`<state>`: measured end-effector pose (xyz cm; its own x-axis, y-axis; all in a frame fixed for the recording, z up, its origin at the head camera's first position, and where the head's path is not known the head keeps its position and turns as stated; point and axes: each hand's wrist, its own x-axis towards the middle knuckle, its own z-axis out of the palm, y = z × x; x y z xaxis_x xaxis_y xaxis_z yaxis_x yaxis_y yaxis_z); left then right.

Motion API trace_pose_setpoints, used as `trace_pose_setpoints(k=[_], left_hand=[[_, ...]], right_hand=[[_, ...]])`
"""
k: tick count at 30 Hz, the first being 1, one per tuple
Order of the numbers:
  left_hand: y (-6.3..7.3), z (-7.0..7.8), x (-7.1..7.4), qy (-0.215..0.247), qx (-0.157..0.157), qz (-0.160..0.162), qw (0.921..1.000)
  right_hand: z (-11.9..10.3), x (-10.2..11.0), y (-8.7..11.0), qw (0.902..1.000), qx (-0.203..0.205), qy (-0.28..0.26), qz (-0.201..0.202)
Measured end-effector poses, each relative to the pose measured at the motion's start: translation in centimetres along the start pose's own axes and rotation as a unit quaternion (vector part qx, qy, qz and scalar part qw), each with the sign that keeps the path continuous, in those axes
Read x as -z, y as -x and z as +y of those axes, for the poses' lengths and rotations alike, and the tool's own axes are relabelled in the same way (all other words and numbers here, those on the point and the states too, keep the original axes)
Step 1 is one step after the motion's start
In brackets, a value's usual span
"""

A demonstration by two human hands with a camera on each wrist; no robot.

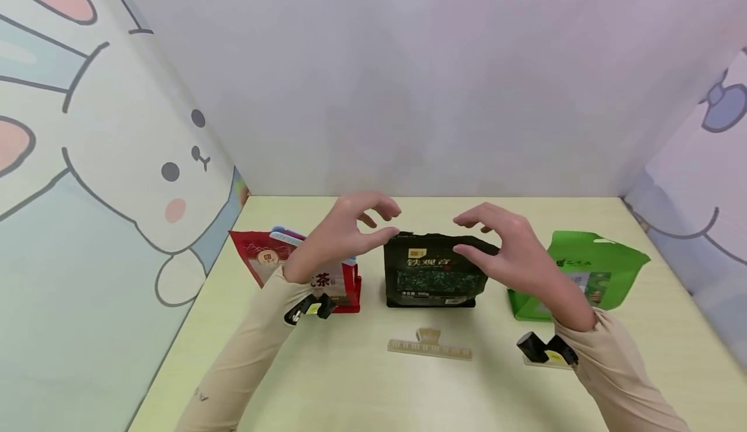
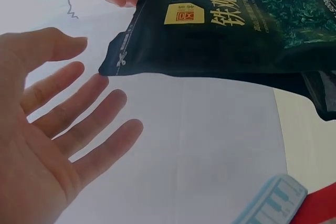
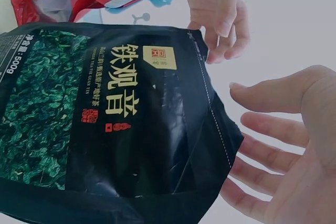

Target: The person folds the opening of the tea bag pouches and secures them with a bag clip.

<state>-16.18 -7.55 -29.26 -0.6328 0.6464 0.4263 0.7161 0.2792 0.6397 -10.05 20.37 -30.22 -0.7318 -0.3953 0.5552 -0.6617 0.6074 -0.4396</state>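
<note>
A dark green tea bag (image 1: 434, 283) with gold lettering stands upright at the middle of the table. My left hand (image 1: 353, 228) is at its top left corner, with the fingers spread apart and loosely bent in the left wrist view. On the other side, my right hand (image 1: 513, 247) curves by the top right corner, its fingertips close to the bag's edge in the right wrist view. Neither hand grips the bag. The bag's top edge (image 3: 212, 98) has a dotted cutting line, and a scissors mark shows in the left wrist view.
Left of the dark bag, a red tea bag (image 1: 251, 250) carries a light blue clip (image 1: 283, 235), partly behind my left arm. A bright green bag (image 1: 618, 266) stands at the right. In front lies a beige piano-key clip (image 1: 430, 349); another clip (image 1: 530, 362) shows under my right wrist.
</note>
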Motion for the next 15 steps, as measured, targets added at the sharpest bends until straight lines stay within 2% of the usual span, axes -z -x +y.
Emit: trace_pose_setpoints(k=[15], left_hand=[[-1.1, 0.0, -1.5, 0.008, -0.013, -0.030, 0.9994]], right_hand=[[1.0, 0.0, 1.1, 0.9997, -0.020, -0.012, 0.004]])
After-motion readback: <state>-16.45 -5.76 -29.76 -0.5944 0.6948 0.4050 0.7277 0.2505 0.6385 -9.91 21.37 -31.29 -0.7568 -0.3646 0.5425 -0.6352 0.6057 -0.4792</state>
